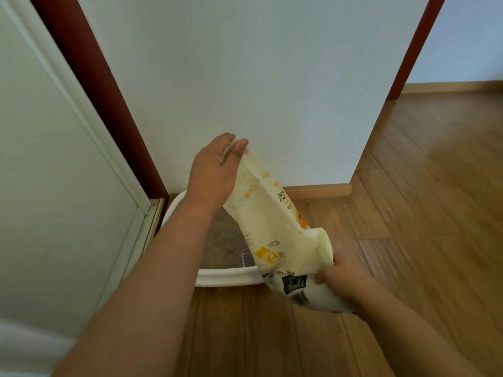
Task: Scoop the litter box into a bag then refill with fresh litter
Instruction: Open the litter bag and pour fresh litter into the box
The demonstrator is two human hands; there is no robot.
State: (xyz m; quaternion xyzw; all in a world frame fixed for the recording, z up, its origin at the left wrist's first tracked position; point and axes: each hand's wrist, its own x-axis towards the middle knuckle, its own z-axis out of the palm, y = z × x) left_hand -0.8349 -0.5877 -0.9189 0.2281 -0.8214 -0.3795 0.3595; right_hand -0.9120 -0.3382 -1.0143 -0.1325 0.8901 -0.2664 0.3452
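Observation:
A cream-yellow cat litter bag [268, 224] with yellow print hangs slack and tilted over a white litter box [226, 277] on the wooden floor. My left hand [215, 170] pinches the bag's upper end between thumb and fingers, up against the wall. My right hand [339, 277] grips the bag's lower end near the box's front right rim. Grey-brown litter [221, 240] lies in the box. A small ribbed white object [247, 259], partly hidden by the bag, lies on the litter.
The box sits in a corner between a white wall [258, 77] with a wooden baseboard [318, 190] and a white door [54, 172] with a dark red frame [95, 85] at left. Wooden floor [422, 186] stretches to the right through a doorway.

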